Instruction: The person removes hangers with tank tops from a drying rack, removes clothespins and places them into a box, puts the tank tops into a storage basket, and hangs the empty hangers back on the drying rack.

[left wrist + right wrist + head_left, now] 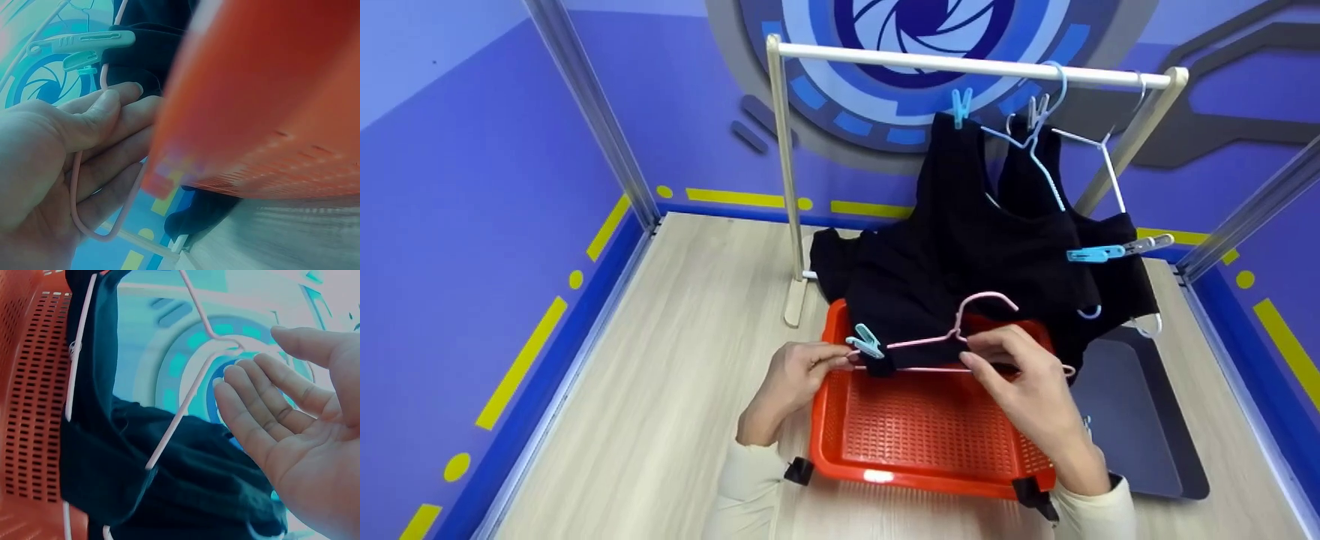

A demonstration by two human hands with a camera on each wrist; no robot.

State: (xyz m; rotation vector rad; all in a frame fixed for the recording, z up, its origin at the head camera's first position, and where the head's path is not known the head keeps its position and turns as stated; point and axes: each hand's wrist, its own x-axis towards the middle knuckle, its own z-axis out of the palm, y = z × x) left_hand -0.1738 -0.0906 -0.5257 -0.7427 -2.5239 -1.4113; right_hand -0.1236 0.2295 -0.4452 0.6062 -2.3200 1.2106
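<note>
A pink clothes hanger point(919, 343) lies over the red basket, its hook upward. Black garment fabric point(885, 307) is looped over it, with a light-blue clothespin point(865, 343) clipped near the left end. My left hand point(787, 382) pinches that end of the hanger between thumb and fingers; in the left wrist view, the hanger's rounded corner point(101, 235) crosses the palm. Close to the hanger's neck is my right hand point(1027, 382). The right wrist view shows its fingers point(264, 405) extended and slightly bent, gripping nothing.
The red basket point(937, 484) sits in front of a wooden rack point(900, 58). Black tops hang there on a blue hanger point(1048, 176) and a white hanger point(1114, 176), with blue clothespins point(961, 109) and grey ones. A dark grey tray point(1181, 457) lies right of the basket.
</note>
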